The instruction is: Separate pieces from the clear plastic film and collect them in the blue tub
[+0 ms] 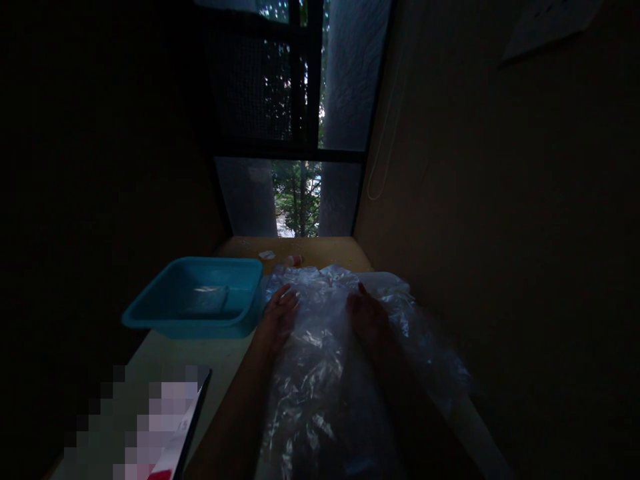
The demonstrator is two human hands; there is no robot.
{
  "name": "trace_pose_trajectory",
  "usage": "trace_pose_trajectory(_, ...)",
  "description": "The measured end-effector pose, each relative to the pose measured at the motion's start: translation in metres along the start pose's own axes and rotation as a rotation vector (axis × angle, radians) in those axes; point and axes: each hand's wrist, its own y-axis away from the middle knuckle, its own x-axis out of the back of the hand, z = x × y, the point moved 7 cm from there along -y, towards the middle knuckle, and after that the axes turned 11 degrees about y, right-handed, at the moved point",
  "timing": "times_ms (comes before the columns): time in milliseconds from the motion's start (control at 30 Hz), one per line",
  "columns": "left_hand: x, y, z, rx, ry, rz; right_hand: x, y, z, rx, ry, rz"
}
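Clear plastic film [315,373], one crumpled heap, lies to the right of the blue basin [190,327], its long axis running from the near edge of the pale tabletop [235,353] away toward the window. A sheet-like item with a dark edge [193,423], partly pixelated, sits nearer than the basin. Farther up the film are two hands, apart, one toward each side of it: the left hand [281,317] is the closer to the basin, the right hand [369,319] farther right; in this dimness I can't tell whether either grips or just touches. The single basin holds one clear, shiny packet [207,299]. Beyond it, to the right, are one white scrap [267,255] and one small red-marked thing [296,259], perhaps a bottle; past those, one window [341,155].
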Motion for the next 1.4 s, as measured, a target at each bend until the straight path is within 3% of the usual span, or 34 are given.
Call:
trace_pose_trajectory(100,0.008,-0.004,-0.001,-0.028,-0.067,0.007,-0.005,0.002,-0.003,-0.033,-0.136,-0.019)
trace_pose_trajectory(233,0.009,-0.004,0.000,-0.064,-0.027,-0.014,-0.012,0.005,0.000,-0.080,-0.148,-0.056)
trace_pose_trajectory(467,0.006,-0.002,0.006,-0.049,0.117,0.085,-0.011,0.006,0.025,-0.095,0.251,-0.075)
trace_pose_trajectory(600,0.005,0.000,-0.004,0.065,0.173,0.138,-0.005,0.009,0.023,-0.116,0.275,-0.055)
trace_pose_trajectory(800,-0.001,0.002,-0.019,0.113,-0.074,0.019,-0.014,0.031,0.004,-0.081,0.280,-0.051)
trace_pose_trajectory(1133,-0.001,0.000,-0.013,0.026,-0.126,0.022,-0.004,0.005,0.010,-0.180,0.168,-0.056)
trace_pose_trajectory(1400,-0.012,0.007,-0.019,0.126,-0.207,-0.077,-0.009,0.015,-0.013,-0.030,-0.054,-0.071)
